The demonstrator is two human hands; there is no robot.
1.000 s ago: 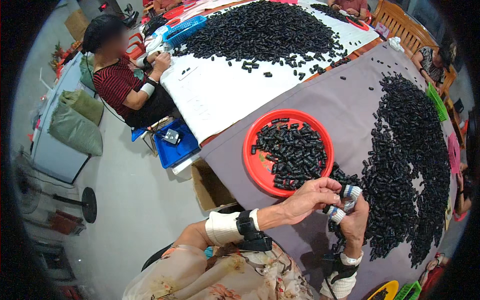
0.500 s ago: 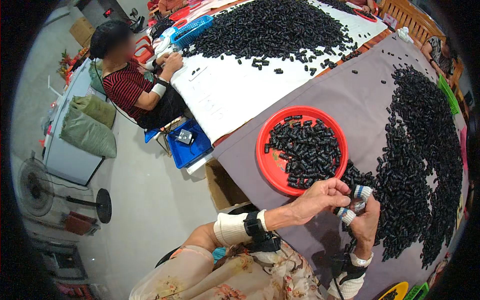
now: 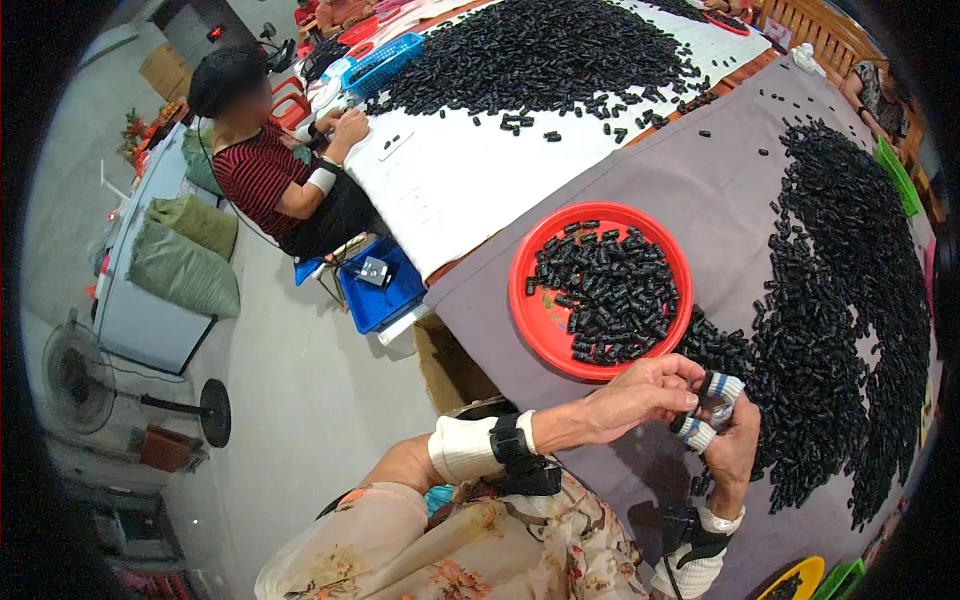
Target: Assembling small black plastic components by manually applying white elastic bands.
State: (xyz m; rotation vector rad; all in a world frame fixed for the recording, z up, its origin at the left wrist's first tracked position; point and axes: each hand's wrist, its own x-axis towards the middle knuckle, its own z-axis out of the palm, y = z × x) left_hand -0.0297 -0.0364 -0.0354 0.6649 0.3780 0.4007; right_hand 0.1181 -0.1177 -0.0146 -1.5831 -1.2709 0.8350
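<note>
My left hand (image 3: 645, 397) reaches over the near edge of a red round basin (image 3: 521, 318), its thumb and forefinger pinched together. My right hand (image 3: 734, 446) is close beside it, fingers curled, with white finger sleeves (image 3: 695, 433) striped in blue on two digits. Dark bits show at the sleeve ends, too small to tell apart from what the fingers may hold. Inside the basin lie many small black cylindrical pieces (image 3: 625, 290). A large heap of similar black pieces (image 3: 810, 400) spreads to the right of my hands, on grey cloth.
Beyond the grey cloth (image 3: 480, 290), a white-covered table (image 3: 450, 200) bears another black heap (image 3: 530, 55) and a blue basket (image 3: 385, 62). A person (image 3: 265, 160) in a striped top works at its left. A yellow tray (image 3: 808, 578) stands lower right. A fan (image 3: 78, 375) stands left.
The view has shifted slightly, so the basin sits a little higher in the picture. My hands stay together in nearly the same pose.
</note>
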